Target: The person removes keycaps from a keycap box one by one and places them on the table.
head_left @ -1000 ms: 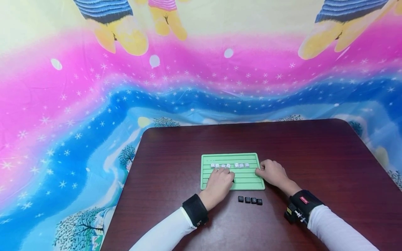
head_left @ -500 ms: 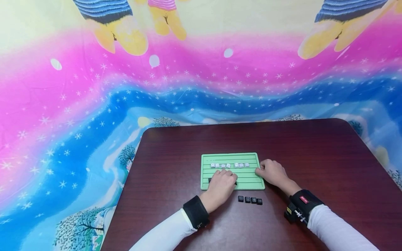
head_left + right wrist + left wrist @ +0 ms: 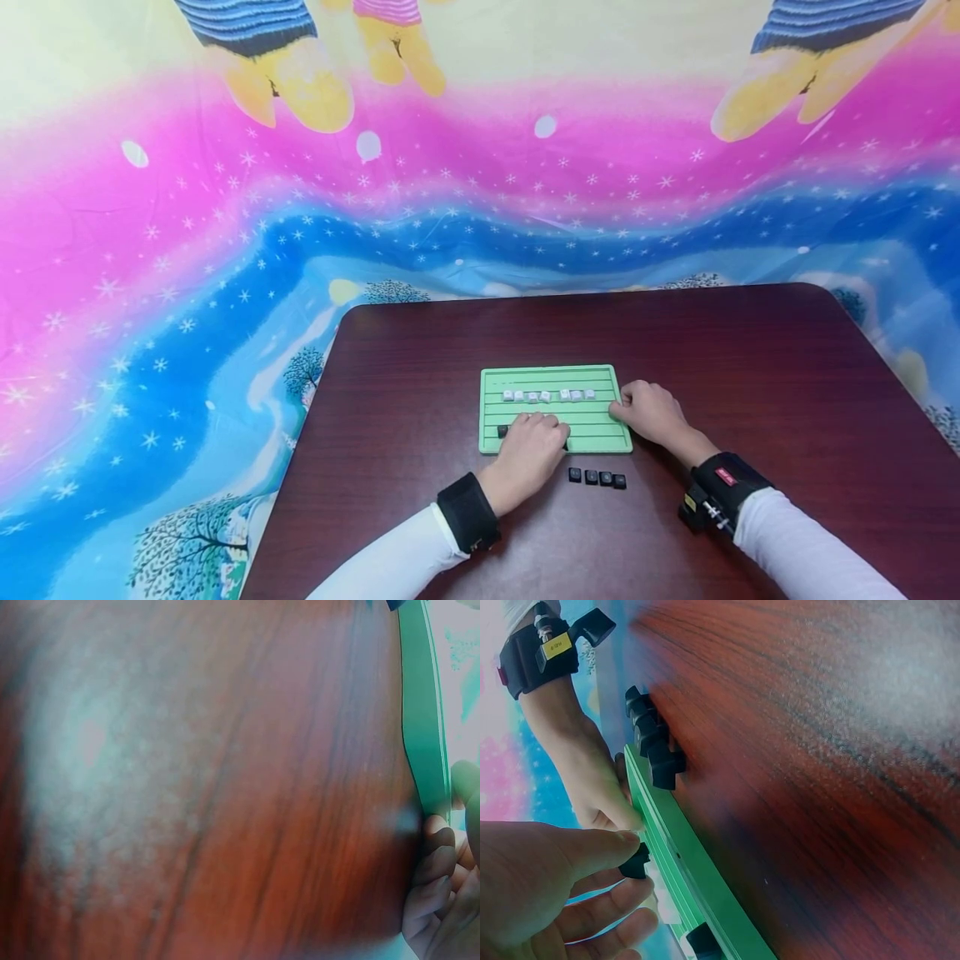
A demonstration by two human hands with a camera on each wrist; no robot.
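Note:
A green ridged board (image 3: pixel 592 431) lies on the table, with several white keycaps (image 3: pixel 533 397) in a row across it. Over its lower left part my left hand (image 3: pixel 528 457) pinches a black keycap (image 3: pixel 635 862) between thumb and fingers; the head view shows only its edge past the thumb. Another black keycap (image 3: pixel 502 431) sits on the board just left of that hand. My right hand (image 3: pixel 656 414) grips the board's right edge, thumb on one side and curled fingers on the other in the right wrist view.
Several loose black keycaps (image 3: pixel 598 477) stand in a short row on the dark red wooden table (image 3: pixel 420 367), in front of the board's near edge. A printed cloth (image 3: pixel 480 183) hangs behind the table and along its sides.
My left hand has shifted slightly toward the board's near edge and to the right, uncovering the black keycap on the left. The right hand stays at the board's edge.

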